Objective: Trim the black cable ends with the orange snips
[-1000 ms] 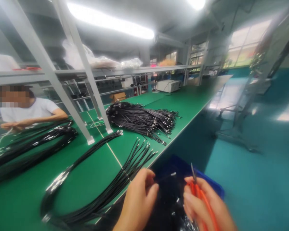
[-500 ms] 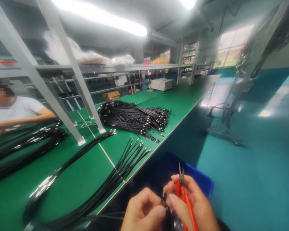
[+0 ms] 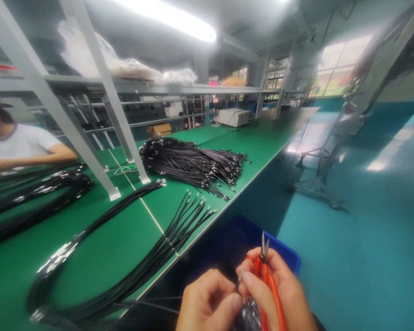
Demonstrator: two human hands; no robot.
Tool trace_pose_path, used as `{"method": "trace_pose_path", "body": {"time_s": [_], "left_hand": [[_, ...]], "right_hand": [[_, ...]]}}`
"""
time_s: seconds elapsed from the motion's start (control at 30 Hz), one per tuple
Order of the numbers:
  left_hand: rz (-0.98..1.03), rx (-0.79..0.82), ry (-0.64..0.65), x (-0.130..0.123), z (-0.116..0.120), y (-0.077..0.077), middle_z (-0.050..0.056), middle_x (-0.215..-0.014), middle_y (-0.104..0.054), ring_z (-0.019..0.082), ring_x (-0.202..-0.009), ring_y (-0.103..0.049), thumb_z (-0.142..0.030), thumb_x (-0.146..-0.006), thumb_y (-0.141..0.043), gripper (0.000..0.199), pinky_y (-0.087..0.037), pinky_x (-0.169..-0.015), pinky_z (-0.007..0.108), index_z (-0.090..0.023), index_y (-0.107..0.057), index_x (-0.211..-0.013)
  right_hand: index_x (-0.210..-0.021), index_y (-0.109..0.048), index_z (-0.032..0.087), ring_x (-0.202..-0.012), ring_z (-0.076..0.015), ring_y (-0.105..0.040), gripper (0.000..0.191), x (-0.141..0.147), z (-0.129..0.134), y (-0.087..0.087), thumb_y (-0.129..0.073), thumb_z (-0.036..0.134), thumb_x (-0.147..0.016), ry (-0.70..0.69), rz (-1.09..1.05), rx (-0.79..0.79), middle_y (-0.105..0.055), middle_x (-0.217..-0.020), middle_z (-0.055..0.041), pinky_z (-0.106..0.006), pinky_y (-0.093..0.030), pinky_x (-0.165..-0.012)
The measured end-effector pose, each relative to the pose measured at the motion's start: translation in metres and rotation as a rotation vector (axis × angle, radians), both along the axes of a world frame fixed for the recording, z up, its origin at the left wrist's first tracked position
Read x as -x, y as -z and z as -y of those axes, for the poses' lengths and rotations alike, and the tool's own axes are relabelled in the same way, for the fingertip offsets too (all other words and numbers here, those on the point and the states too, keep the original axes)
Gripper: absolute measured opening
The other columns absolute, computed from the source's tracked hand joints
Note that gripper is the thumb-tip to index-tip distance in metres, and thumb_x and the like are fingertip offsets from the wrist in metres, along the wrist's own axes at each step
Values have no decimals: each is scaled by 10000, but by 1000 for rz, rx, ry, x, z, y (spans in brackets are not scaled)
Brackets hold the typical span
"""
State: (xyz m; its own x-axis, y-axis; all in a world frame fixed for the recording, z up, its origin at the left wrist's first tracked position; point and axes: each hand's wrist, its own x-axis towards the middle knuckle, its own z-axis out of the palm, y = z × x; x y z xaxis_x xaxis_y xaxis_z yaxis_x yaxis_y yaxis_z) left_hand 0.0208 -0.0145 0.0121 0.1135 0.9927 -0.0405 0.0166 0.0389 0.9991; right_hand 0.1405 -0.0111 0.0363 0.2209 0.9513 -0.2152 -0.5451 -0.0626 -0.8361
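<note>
Cable sits btwn L hand, pinching it thumb-to-finger, and R hand, whose thumb + fingers press at its pale tip. R also clasps cutters, blades up, slightly parted, off the cable. 1 s ago hands were apart; now they meet, so work's prob. at that tip w/ cutters just kept handy. Little diff. vs 0.5 s ago.

Hard to see: tip half-covered, can't tell what fingers do to it; shiny stuff right under the grip, blurred, cut off at bottom. Beyond grip: blue bin, partly hidden. L of grip: cable bundle on bench; pile farther off; co-worker far L, cut off by edge.
</note>
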Motion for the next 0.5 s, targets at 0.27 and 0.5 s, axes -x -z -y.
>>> {"method": "trace_pose_path", "body": {"time_s": [0.27, 0.5], "left_hand": [[98, 12, 26, 5, 2, 10, -15, -569, -589, 107, -522, -459, -331, -696, -733, 242, -347, -510, 201, -159, -576, -630], [299, 3, 39, -1, 4, 7, 8, -632, -605, 141, -583, -526, -538, -717, -694, 390, -419, -576, 248, -182, -534, -711]], "right_hand": [[-781, -609, 175, -451, -105, -564, 356, -3, 0, 7, -862, 252, -544, -127, -99, 80, -667, -585, 7, -194, -443, -455], [-804, -623, 198, -537, -131, -584, 297, 5, 10, 9, -833, 274, -608, -128, -94, 145, -644, -646, 12, -213, -491, -519]]}}
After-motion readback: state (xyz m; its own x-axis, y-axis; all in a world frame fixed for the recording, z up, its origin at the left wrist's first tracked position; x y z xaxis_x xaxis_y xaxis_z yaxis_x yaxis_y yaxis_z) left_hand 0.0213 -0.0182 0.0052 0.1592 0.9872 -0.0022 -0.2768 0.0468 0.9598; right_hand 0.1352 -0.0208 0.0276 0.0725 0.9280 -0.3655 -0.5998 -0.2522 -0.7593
